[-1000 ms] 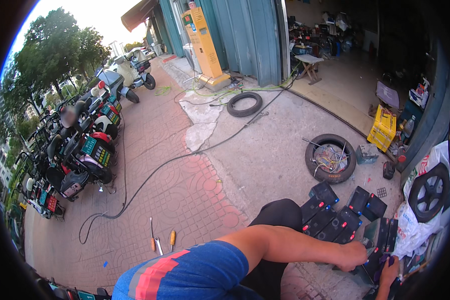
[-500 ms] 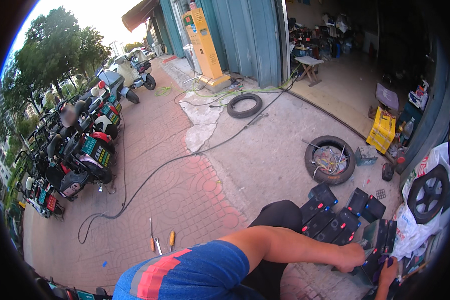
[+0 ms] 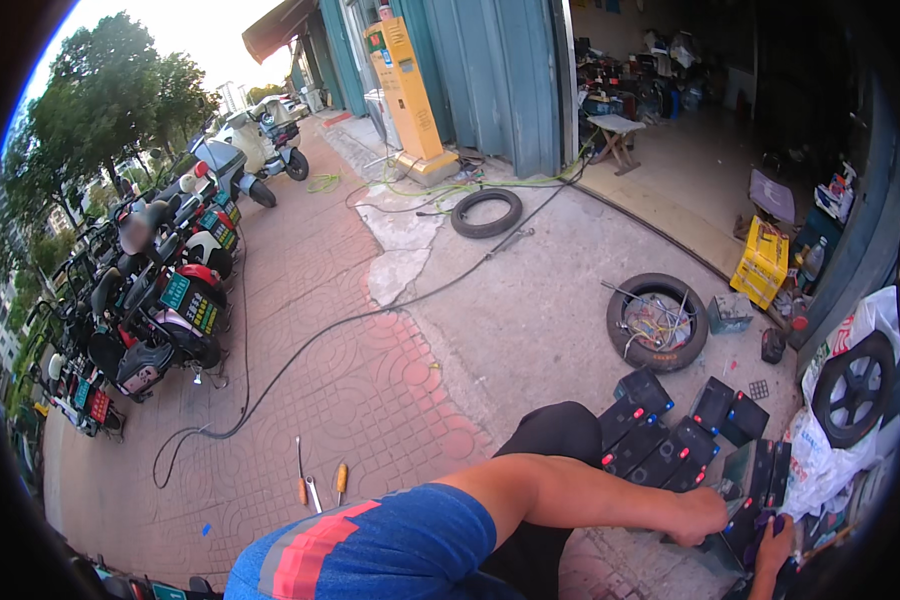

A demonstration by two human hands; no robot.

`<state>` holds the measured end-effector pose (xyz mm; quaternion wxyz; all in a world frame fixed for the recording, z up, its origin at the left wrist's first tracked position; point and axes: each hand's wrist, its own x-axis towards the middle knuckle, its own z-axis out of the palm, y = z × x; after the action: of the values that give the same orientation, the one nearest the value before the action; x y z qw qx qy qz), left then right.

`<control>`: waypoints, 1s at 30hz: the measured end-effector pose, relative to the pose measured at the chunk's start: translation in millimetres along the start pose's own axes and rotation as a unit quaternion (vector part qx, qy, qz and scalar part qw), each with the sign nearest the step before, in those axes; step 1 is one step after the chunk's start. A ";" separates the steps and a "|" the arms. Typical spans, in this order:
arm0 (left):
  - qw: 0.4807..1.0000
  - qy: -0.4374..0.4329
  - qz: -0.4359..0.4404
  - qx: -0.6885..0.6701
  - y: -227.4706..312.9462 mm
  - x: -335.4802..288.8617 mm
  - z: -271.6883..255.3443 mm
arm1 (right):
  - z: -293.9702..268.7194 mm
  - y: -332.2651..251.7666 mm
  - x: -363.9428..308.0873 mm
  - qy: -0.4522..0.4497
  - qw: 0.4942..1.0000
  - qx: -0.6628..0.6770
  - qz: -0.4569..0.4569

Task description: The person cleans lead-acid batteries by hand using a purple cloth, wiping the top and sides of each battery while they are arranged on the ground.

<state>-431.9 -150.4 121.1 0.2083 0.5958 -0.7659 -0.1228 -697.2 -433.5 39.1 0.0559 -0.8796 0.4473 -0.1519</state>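
Black block batteries [image 3: 638, 448] with red and blue terminals lie in a cluster at the lower right. My left arm reaches across to them. My left hand [image 3: 703, 515] is closed at the edge of a dark case [image 3: 741, 466] that has more black batteries [image 3: 773, 462] beside it. What its fingers hold, if anything, is hidden. Close by on the right, my right hand [image 3: 773, 546] has its fingers bent round a dark purple, cloth-like thing [image 3: 762, 522] against the batteries. Its exact kind is too small to tell.
Near the batteries lie a tyre [image 3: 697, 341] with wires inside, a grey box [image 3: 731, 312] and a white bag with a black wheel [image 3: 854, 388]. A yellow crate [image 3: 760, 262] stands by the doorway. Screwdrivers [image 3: 342, 478], a wrench [image 3: 314, 495] and a long black cable [image 3: 310, 370] lie leftward.
The view has shifted very slightly. Both hands stay in nearly the same place by the batteries, and nothing has visibly been taken or let go.
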 end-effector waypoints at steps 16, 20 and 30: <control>1.000 -0.024 -0.009 -0.002 1.7 2.9 0.2 | -7.1 2.6 0.4 -0.037 0.997 0.057 0.025; 0.999 -0.023 -0.021 -0.007 1.1 -0.9 4.2 | -3.5 -2.9 0.6 -0.044 0.997 0.048 0.030; 0.995 -0.071 -0.060 -0.045 0.3 -1.5 -7.6 | -46.9 -53.1 -17.2 -0.114 0.981 0.127 0.089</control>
<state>-428.3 -148.5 127.7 0.1723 0.6204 -0.7353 -0.2113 -680.7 -386.4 92.2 0.2310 -0.8339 0.4912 -0.1003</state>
